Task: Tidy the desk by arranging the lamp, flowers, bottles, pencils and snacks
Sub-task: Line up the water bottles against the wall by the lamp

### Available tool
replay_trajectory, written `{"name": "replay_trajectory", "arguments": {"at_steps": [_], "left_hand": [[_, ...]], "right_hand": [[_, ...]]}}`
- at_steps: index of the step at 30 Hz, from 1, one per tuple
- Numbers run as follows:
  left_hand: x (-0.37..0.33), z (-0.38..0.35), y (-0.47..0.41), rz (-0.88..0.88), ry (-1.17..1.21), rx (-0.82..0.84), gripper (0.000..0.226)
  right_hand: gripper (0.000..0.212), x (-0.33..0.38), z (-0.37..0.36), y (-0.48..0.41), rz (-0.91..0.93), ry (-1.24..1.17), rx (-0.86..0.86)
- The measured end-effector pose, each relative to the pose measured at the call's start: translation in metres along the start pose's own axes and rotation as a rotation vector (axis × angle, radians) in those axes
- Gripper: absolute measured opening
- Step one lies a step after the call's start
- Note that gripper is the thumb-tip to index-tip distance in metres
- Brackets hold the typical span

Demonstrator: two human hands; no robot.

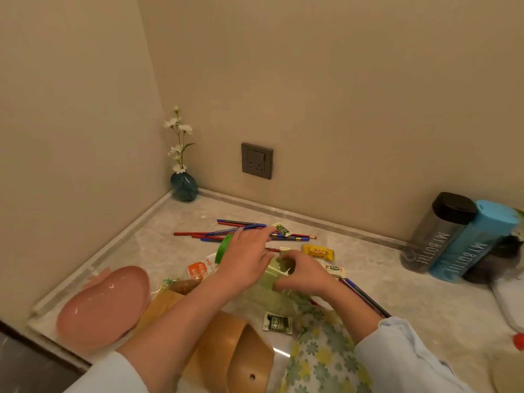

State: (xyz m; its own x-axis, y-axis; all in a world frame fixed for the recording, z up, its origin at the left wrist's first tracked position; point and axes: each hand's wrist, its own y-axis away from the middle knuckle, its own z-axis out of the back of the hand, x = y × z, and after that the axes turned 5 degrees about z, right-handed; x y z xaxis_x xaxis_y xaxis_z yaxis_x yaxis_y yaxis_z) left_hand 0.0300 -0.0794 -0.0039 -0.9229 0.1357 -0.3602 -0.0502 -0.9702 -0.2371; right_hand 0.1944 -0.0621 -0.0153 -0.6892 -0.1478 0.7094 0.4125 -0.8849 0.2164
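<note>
My left hand (249, 251) and my right hand (300, 272) both rest on a pale green snack packet (269, 282) at the desk's middle; the right hand's fingers pinch its top edge. Red and blue pencils (215, 235) lie scattered just beyond the hands, and more pencils (365, 297) lie to the right of my right wrist. Small snacks lie around: a yellow packet (317, 251), a green sachet (282, 228), a dark green sachet (278, 323) and an orange-and-white packet (198, 269). A teal vase with white flowers (183, 186) stands in the far corner. Two "MY BOTTLE" bottles, grey (433, 236) and blue (470, 245), lean at the right.
A pink oval dish (105, 304) sits at the near left. A wooden holder (235, 353) lies on its side near my left forearm. A green-capped item (224, 248) pokes out behind my left hand. Floral cloth (320, 355) covers the near middle. A wall socket (257, 160) is behind.
</note>
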Motion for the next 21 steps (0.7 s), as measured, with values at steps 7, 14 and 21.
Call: {"name": "replay_trajectory", "arguments": {"at_steps": [7, 14, 21], "left_hand": [[-0.051, -0.004, -0.044, -0.017, 0.134, -0.161, 0.087], [-0.11, -0.022, -0.086, 0.096, 0.763, 0.166, 0.116], [-0.156, -0.039, -0.116, 0.248, 1.143, 0.562, 0.072]], "right_hand": [[0.055, -0.024, 0.053, 0.013, -0.156, -0.402, -0.295], [0.048, -0.049, 0.097, 0.04, -0.187, -0.532, -0.515], [0.038, -0.074, 0.123, 0.055, -0.156, -0.562, -0.555]]}}
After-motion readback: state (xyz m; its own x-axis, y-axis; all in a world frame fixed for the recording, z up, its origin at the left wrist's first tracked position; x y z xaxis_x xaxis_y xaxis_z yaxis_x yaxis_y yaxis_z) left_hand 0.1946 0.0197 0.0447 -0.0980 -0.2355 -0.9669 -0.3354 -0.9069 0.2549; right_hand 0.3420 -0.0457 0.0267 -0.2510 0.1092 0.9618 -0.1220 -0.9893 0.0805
